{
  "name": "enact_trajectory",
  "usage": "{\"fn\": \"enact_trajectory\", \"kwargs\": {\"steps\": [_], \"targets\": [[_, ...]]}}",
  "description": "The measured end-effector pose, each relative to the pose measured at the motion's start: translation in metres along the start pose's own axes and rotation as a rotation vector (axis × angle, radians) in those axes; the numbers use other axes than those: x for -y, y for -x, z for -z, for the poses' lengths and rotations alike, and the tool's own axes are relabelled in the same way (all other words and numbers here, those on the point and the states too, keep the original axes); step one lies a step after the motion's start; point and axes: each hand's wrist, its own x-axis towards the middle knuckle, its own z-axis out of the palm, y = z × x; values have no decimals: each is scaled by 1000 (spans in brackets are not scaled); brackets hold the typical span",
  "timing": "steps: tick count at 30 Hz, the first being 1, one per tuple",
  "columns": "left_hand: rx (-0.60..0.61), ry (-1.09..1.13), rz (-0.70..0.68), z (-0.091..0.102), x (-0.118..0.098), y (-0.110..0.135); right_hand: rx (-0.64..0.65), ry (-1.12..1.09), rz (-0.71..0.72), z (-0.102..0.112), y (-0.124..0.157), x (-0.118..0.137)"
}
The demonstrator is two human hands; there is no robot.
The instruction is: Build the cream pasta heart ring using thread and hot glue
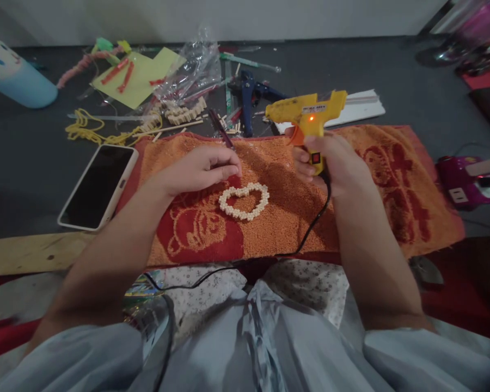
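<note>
A yellow hot glue gun (300,110) with an orange trigger and a lit red light is gripped in my right hand (337,160). Its nozzle points left, above the towel, and a black cord runs down from the handle. My left hand (208,169) rests low over the towel with its fingers curled together; anything between the fingertips is hidden. Just below and right of those fingertips, a heart-shaped ring (249,215) made of small pale pieces lies flat on the orange and red towel (281,234). Neither hand visibly holds the heart.
Left of the towel lies a phone (98,188). Behind are yellow string (84,126), small wooden pieces (185,112), a plastic bag (202,62), yellow-green paper (134,92) and dark blue pliers-like tool (247,103). A purple device (457,182) sits at right, a blue tumbler (28,81) at left.
</note>
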Motion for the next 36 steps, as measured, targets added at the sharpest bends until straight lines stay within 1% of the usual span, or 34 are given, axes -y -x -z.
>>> {"fn": "enact_trajectory", "kwargs": {"steps": [3, 6, 9, 11, 14, 18, 21, 25, 32, 34, 36], "targets": [[-92, 71, -38, -7, -5, 1, -17, 71, 71, -13, -1, -7], [-161, 132, -96, -15, -12, 1, -4, 118, 78, -27, -3, -13], [-175, 159, -145, -21, -16, 0, 40, 120, 65, -35, -6, -18], [-171, 182, -154, -23, -16, -1, 76, 110, 50, -38, -8, -22], [-172, 205, -144, -24, -13, -1, 123, 95, 32, -38, -10, -28], [-177, 193, -145, -24, -9, -1, 142, 65, 72, -37, -12, -33], [-192, 154, -143, -24, -10, -1, 120, 48, 99, -38, -13, -33], [-227, 46, -119, -23, -11, -2, 59, 54, 106, -38, -12, -30], [-282, -71, -54, -23, -6, -4, -117, 92, 111, -37, -11, -24], [-309, -108, -31, -24, -6, -5, -116, 98, 105, -37, -12, -25], [-366, -155, -10, -24, -7, -5, -101, 94, 103, -38, -13, -27]]}}
